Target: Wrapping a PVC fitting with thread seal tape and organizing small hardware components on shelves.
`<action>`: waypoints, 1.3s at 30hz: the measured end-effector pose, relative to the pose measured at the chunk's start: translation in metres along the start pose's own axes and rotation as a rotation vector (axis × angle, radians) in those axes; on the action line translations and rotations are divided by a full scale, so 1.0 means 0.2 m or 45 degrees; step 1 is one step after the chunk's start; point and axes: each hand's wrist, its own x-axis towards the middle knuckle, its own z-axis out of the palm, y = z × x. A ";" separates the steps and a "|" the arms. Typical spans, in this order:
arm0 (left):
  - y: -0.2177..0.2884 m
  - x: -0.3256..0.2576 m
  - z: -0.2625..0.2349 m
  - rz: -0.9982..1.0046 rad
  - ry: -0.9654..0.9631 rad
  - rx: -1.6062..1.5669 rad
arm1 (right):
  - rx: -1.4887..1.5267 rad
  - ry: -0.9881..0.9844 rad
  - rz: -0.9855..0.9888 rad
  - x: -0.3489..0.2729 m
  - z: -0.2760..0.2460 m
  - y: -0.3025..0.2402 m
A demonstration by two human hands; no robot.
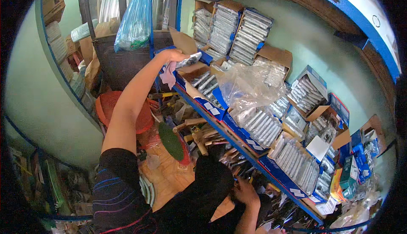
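My left hand [173, 56] reaches to the far left end of the shelf, its fingers closed round a silvery, plastic-wrapped packet [189, 60]. A pink cloth [168, 75] hangs just below that hand; whether the fingers also grip it I cannot tell. Beside the packet stands an open blue box [202, 100] of similar wrapped pieces. Low down, near my knee and under the shelf's front edge, is my right hand [247, 194]. Its fingers are curled, and what they hold, if anything, is too dark and small to make out.
Several open cardboard boxes [292, 164] of wrapped pieces crowd the blue-edged shelf [243, 149]. Crumpled clear plastic [250, 85] lies over some. A blue plastic bag [135, 20] hangs at the far left. Below are a red basin [112, 109], a green oval piece [171, 143] and wooden-handled tools [199, 143].
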 end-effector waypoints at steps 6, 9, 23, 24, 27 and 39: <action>-0.12 0.24 0.00 0.181 0.163 0.202 | 0.129 0.061 -0.049 0.01 0.04 0.09; -0.16 0.28 0.03 0.069 0.201 0.171 | -0.026 0.151 -0.072 -0.01 0.05 0.09; -0.04 0.18 0.17 0.020 0.389 0.528 | 0.008 0.215 -0.127 -0.02 0.09 0.18; -0.01 0.14 0.15 -0.015 0.332 0.541 | 0.083 0.198 -0.111 -0.02 0.09 0.18; -0.02 0.09 0.08 -0.070 0.239 0.746 | 0.072 0.142 -0.083 -0.03 0.03 0.07; -0.19 0.22 0.27 0.178 0.606 0.418 | 0.044 0.149 -0.117 -0.02 0.08 0.16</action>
